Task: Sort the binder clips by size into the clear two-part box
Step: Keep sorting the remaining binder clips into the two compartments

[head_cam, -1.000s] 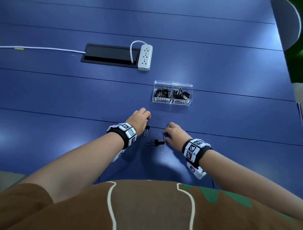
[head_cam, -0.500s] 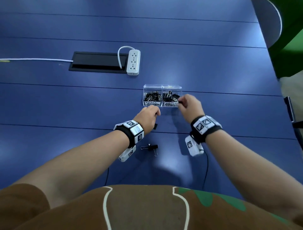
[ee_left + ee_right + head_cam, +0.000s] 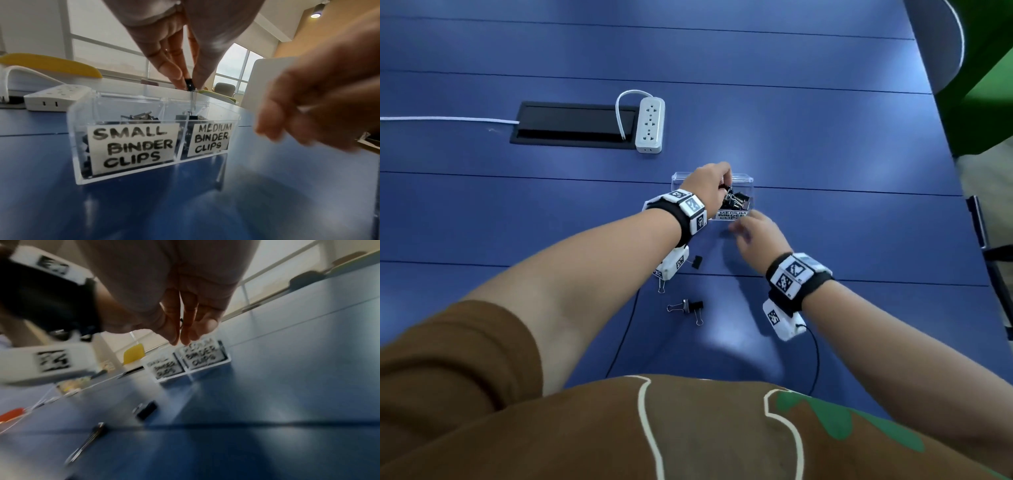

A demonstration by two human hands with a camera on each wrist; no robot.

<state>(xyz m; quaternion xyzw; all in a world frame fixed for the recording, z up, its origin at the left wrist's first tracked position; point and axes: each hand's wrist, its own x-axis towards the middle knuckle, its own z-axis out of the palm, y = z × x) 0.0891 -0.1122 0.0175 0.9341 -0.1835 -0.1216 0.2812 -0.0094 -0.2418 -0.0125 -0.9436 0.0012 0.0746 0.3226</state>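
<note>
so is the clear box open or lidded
Open: the left hand holds a small black binder clip over the clear two-part plastic box, no lid on top.

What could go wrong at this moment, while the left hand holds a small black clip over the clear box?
1. The left hand pinches the small black binder clip almost above the divider of the clear two-part plastic box; released here, it might fall among the medium clips.
2. Two black binder clips lie on the blue table beneath the left wrist, which could sweep them away.
3. The blurred right hand beside the box could nudge it.
</note>
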